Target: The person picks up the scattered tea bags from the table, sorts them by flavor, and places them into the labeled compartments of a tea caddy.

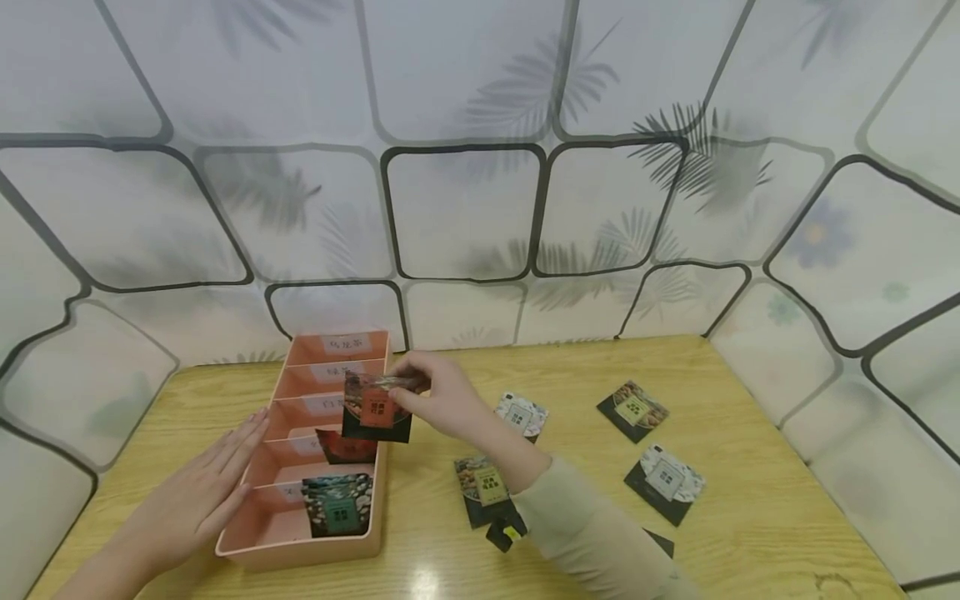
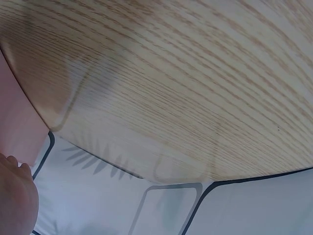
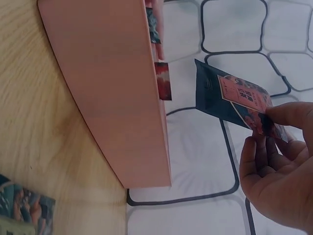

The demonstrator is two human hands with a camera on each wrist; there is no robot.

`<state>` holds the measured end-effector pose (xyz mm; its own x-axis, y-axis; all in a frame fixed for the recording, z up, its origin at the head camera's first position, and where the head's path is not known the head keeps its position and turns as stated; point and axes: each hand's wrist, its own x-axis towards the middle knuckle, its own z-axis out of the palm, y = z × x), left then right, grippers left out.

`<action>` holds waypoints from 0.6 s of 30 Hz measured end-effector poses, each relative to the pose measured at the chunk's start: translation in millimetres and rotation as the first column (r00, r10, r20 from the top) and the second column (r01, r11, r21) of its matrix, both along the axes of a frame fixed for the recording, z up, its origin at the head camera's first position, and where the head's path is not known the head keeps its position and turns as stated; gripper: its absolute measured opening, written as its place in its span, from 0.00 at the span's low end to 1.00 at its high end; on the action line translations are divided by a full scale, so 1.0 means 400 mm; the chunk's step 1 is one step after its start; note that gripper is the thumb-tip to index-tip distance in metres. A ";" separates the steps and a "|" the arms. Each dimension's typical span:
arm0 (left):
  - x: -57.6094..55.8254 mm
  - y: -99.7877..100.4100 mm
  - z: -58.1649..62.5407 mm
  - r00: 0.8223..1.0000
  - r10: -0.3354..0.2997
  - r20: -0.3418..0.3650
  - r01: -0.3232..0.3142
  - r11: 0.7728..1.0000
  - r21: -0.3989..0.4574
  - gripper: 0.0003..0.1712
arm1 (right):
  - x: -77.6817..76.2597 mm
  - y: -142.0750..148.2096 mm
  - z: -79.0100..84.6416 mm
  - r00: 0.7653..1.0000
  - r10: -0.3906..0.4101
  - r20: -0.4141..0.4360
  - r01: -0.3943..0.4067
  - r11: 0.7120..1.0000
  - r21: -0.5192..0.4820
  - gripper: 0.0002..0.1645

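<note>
My right hand [image 1: 442,398] pinches a dark tea sachet with an orange-red label [image 1: 377,411] by its top edge. It hangs over the right side of a pink divided box [image 1: 378,542], near the middle compartments. In the right wrist view the thumb and fingers grip one end of the sachet [image 3: 239,98], which is tilted above the box side. My left hand [image 1: 198,487] rests along the box's left rim, fingers straight. A green-labelled sachet [image 1: 341,510] stands in the nearest compartment and a red sachet [image 1: 347,450] in the one behind it.
Handwritten white labels [image 1: 347,343] mark the compartments. To the right lie white-labelled sachets [image 1: 666,482] and yellow-labelled ones [image 1: 633,410], some partly covered by the right arm. A patterned curtain [image 1: 465,217] encloses the wooden table [image 1: 585,367].
</note>
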<state>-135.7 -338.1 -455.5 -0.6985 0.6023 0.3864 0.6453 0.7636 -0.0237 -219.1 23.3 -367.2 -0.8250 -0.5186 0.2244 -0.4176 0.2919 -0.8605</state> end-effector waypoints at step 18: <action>0.000 0.003 0.000 1.000 0.005 0.002 -0.005 1.000 -0.006 0.44 | 0.026 -0.103 -0.051 1.000 0.012 -0.018 -0.011 1.000 0.025 0.07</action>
